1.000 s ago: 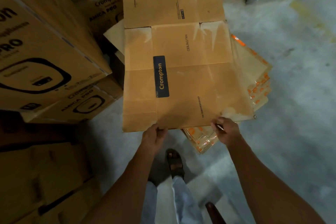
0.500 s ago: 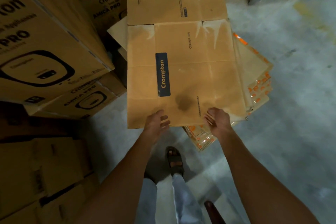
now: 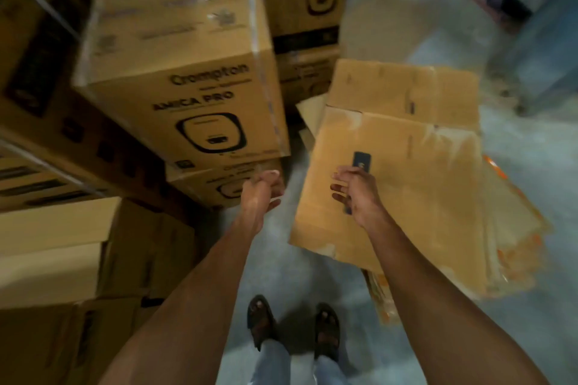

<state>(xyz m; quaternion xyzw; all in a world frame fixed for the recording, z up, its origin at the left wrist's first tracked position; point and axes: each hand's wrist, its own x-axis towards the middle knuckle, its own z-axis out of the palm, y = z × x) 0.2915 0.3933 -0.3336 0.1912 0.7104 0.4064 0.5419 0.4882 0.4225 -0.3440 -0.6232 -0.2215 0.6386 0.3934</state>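
Both arms stretch forward, left hand (image 3: 261, 194) and right hand (image 3: 358, 194) with fingers relaxed.

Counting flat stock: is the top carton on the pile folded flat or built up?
Folded flat: the carton lies as one sheet on the pile of flattened cartons, flaps spread out, no walls standing.

Grey floor (image 3: 275, 262) beneath flattened carton stack (image 3: 422, 203)

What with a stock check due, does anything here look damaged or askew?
The top flattened carton lies skewed across the pile beneath, and pale patches near its flap creases look like torn surface paper.
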